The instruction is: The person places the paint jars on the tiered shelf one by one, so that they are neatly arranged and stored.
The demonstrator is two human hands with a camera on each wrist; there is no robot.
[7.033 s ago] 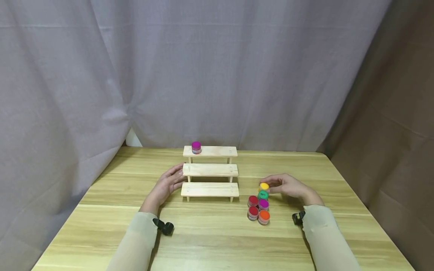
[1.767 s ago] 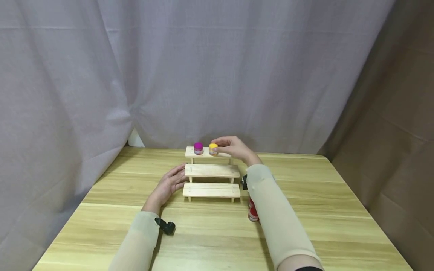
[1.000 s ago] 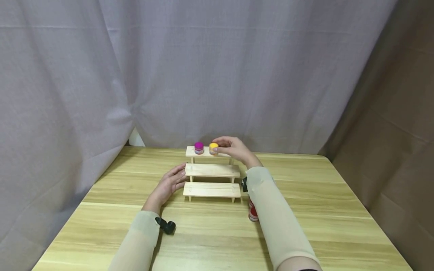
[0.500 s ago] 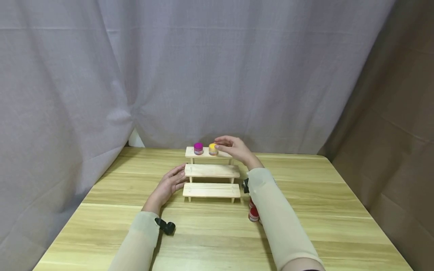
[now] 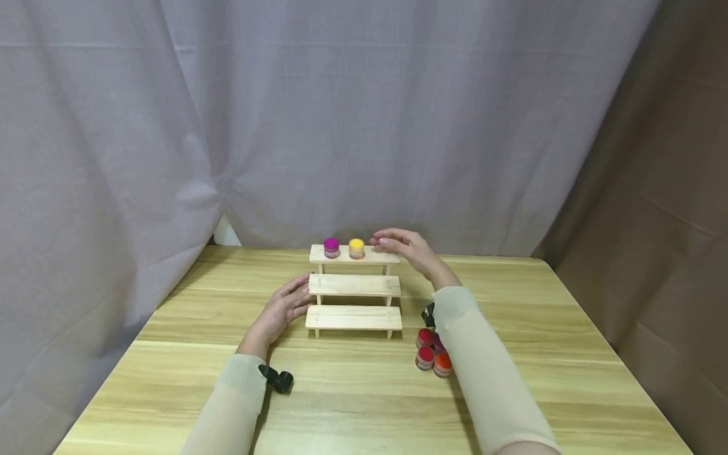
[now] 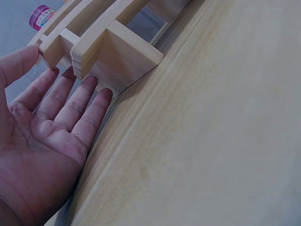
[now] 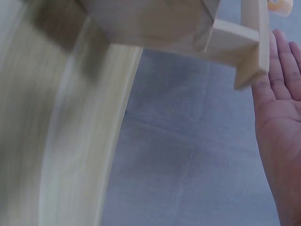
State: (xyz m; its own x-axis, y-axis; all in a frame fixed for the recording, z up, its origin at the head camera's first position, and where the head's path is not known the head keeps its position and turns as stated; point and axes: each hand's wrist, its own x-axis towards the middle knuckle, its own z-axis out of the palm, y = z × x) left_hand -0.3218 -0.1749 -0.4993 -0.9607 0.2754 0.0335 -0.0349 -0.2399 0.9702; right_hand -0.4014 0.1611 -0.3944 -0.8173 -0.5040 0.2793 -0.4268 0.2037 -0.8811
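Note:
A three-step wooden display stand [image 5: 355, 285] stands on the table. On its top step sit a small jar with a magenta lid [image 5: 332, 248] and one with a yellow lid [image 5: 356, 249], side by side and apart. My right hand [image 5: 412, 249] hovers at the right end of that step, its fingers extended and holding nothing, just off the yellow-lidded jar. At the stand's left side is my left hand [image 6: 51, 136], palm up with fingers loosely spread. Its thumb and fingertips touch or nearly touch the wooden step ends.
Right of the stand, several more small jars sit grouped, two with red lids [image 5: 424, 357] and one with an orange lid [image 5: 442, 363]. My right sleeve [image 5: 483, 366] partly covers this group. A grey curtain [image 5: 364, 126] hangs behind the wooden table [image 5: 341, 404].
The yellow-lidded jar went from the table group to the top step beside the magenta-lidded one. My right hand has let go of it and drawn back right. My left hand stayed put.

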